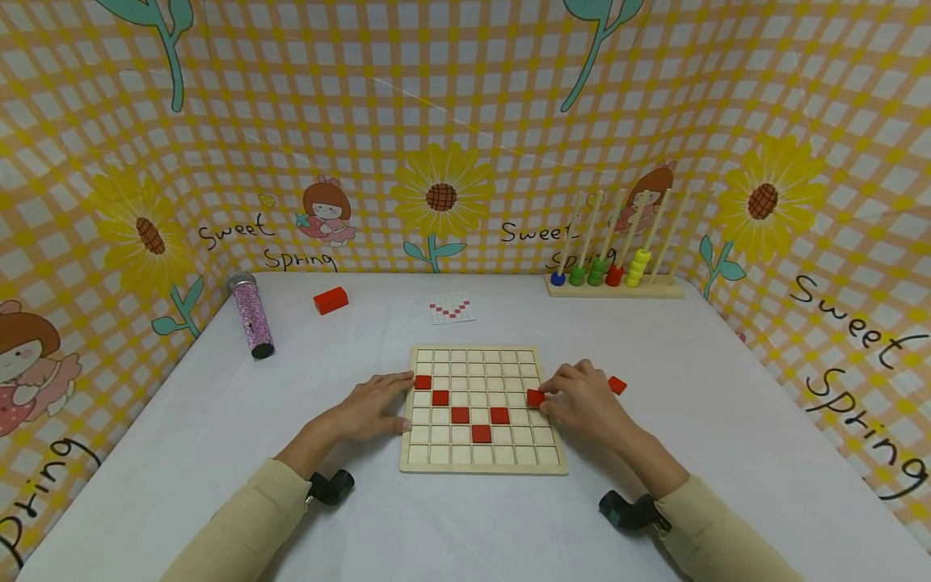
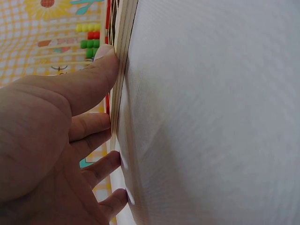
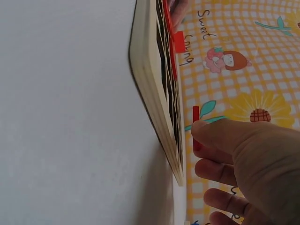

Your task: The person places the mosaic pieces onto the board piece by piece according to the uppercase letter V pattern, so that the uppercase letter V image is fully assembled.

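A square wooden grid board [image 1: 483, 467] lies on the white table with several red square tiles [image 1: 482, 434] in its cells. My left hand [image 1: 371, 406] rests along the board's left edge, thumb and fingertips touching the rim [image 2: 121, 61]. Over the board's right side, my right hand [image 1: 585, 402] pinches another red tile [image 1: 535, 398] between thumb and fingers. From the right wrist view this tile [image 3: 196, 113] is seen edge-on, above the board's surface. One loose red tile [image 1: 617, 385] lies on the table, just right of my right hand.
Behind the board lies a small card [image 1: 451, 309] printed with a red V pattern on a grid. A red block [image 1: 330, 301] and a glittery pink microphone [image 1: 252, 318] are at the back left. A wooden bead counting rack [image 1: 614, 291] stands at the back right.
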A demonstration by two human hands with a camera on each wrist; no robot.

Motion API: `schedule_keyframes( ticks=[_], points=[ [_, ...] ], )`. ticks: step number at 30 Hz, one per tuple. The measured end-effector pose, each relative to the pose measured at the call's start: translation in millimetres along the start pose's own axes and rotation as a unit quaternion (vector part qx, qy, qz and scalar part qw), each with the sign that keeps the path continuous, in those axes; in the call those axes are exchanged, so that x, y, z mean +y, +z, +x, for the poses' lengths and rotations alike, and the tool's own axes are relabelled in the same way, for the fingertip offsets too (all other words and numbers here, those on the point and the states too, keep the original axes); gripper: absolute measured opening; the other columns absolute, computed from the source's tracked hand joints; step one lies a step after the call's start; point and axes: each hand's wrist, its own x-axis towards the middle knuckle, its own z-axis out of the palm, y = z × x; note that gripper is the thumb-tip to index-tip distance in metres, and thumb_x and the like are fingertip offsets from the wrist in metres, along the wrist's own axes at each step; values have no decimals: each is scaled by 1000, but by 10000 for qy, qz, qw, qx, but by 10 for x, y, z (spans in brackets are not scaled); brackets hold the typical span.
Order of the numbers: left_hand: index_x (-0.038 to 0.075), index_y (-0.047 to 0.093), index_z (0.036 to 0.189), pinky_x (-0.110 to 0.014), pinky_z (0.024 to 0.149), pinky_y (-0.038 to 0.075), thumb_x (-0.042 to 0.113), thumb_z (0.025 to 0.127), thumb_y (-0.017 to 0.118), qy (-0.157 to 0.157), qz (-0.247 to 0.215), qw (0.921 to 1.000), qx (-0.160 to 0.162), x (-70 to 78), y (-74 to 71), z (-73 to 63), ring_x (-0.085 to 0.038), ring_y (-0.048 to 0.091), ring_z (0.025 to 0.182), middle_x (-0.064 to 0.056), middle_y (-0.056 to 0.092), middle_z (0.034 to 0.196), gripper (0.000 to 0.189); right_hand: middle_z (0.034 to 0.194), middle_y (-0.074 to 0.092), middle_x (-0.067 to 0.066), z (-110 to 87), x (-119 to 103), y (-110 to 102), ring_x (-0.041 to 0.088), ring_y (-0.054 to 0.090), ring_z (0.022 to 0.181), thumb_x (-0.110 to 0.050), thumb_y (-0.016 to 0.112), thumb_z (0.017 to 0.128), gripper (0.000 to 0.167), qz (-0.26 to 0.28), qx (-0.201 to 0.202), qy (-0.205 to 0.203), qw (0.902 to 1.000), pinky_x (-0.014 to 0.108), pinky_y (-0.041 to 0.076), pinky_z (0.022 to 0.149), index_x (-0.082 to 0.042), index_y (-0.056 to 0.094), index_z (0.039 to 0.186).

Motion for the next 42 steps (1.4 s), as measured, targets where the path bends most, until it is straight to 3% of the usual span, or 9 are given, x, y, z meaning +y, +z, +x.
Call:
schedule_keyframes(
  ticks=[21, 42],
  points=[
    [7, 34, 146, -59, 110, 23, 33, 85, 69, -103, 12, 9999, -19, -19, 5, 29, -35, 25, 142, -8, 29, 155, 75, 96, 65, 2, 167, -161, 83, 21, 45, 92, -23, 73, 80, 20, -10, -401, 57, 9992, 37, 34, 78, -12, 74, 97],
    [7, 33, 146, -58, 111, 24, 33, 85, 69, -108, 25, 9999, -29, -5, 1, 23, -35, 25, 142, -8, 29, 155, 75, 94, 65, 0, 195, -164, 123, 20, 45, 89, -21, 72, 81, 18, -4, -444, -64, 9990, 35, 33, 75, -12, 74, 97]
  ],
)
